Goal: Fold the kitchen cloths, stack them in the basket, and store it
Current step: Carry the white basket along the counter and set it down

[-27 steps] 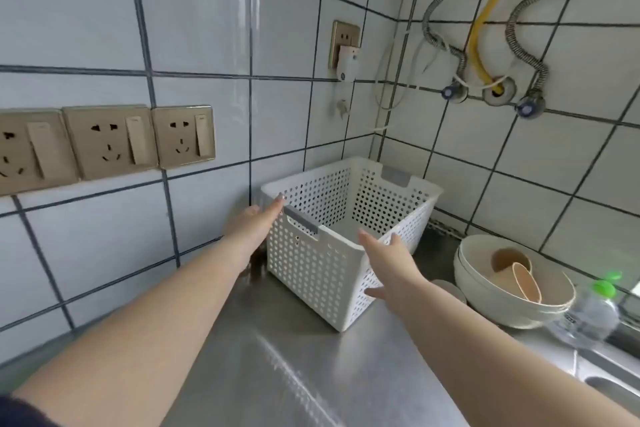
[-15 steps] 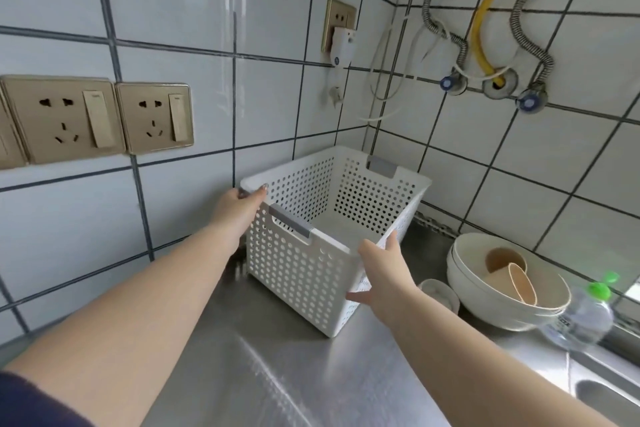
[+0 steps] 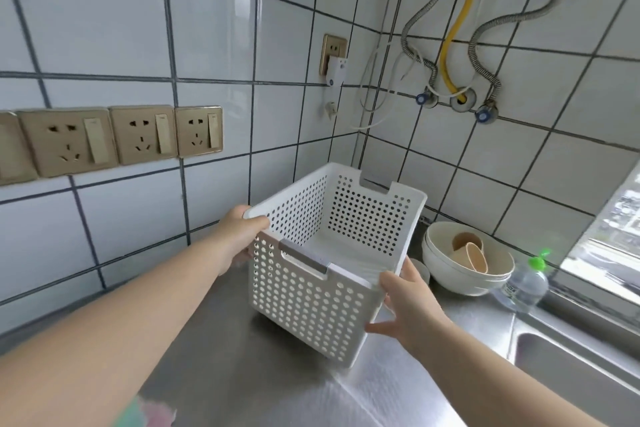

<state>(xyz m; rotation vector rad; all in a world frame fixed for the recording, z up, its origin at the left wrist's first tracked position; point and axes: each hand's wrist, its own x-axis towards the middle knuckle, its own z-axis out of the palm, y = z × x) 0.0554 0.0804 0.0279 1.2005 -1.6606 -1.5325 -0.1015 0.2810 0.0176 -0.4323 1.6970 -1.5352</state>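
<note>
Your left hand [image 3: 239,236] grips the near left corner of the white perforated basket [image 3: 311,298], fingers [image 3: 258,222] curled over its rim, while your right hand [image 3: 407,305] holds the near right corner with the thumb spread low against the side. The basket is tilted above the steel bench [image 3: 221,357], close to the tiled corner, with stacked bowls [image 3: 450,274] just beside it on the right
</note>
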